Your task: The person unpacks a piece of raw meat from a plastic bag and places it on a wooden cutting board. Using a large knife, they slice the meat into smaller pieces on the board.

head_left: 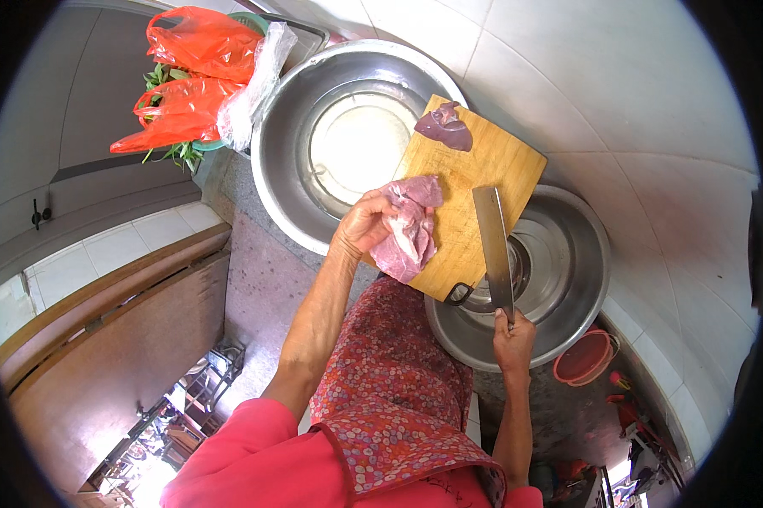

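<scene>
My left hand (364,222) grips a large piece of pink raw meat (405,248) at the left edge of a wooden cutting board (485,159). My right hand (513,339) holds the handle of a cleaver (494,237), whose broad blade points up over the right part of the board. A smaller, darker piece of meat (443,127) lies near the board's top corner. The board rests across a large steel basin (278,152) at the left and a second steel basin (568,330) at the right, which has a smaller steel vessel inside, partly hidden.
Red plastic bags (195,110) with leafy greens and a pale plastic bag (250,89) sit at the top left. A tiled wall (669,212) runs along the right. A red bucket (583,364) stands below the right basin. A wood-edged tiled ledge (115,254) is at the left.
</scene>
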`<state>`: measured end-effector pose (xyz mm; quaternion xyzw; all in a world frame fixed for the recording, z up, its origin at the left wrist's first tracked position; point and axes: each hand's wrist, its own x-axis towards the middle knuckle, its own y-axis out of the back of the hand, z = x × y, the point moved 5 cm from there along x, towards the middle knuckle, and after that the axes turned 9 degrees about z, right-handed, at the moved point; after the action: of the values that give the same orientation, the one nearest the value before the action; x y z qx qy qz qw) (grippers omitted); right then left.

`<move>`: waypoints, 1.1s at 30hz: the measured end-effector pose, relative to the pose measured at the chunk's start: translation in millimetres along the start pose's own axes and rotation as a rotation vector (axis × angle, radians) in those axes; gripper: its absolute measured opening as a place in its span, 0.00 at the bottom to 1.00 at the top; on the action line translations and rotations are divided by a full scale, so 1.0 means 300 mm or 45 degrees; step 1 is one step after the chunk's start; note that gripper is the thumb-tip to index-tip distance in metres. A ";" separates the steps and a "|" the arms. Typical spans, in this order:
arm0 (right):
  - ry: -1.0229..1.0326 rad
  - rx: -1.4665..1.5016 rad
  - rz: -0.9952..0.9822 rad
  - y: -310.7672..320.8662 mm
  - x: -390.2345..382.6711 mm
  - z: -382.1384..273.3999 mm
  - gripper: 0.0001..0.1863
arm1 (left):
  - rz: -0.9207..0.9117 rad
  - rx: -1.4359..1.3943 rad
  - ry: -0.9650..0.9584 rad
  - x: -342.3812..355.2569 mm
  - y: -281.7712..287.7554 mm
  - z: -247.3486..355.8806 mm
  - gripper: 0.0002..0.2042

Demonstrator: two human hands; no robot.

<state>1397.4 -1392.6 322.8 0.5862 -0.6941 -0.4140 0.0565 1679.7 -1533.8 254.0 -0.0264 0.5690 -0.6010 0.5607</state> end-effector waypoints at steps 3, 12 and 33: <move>0.026 -0.004 0.014 -0.003 0.001 0.007 0.11 | 0.029 0.007 -0.017 0.001 0.043 -0.017 0.28; -0.025 -0.008 0.033 -0.017 0.000 0.023 0.11 | 0.025 -0.023 -0.027 -0.004 0.063 -0.032 0.28; -0.053 -0.117 0.048 -0.029 -0.006 0.029 0.10 | 0.562 2.116 -1.045 -0.018 -0.205 -0.219 0.28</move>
<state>1399.7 -1386.4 312.2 0.5610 -0.6863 -0.4564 0.0769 1598.0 -1504.0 278.2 0.2797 -0.2894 -0.6375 0.6569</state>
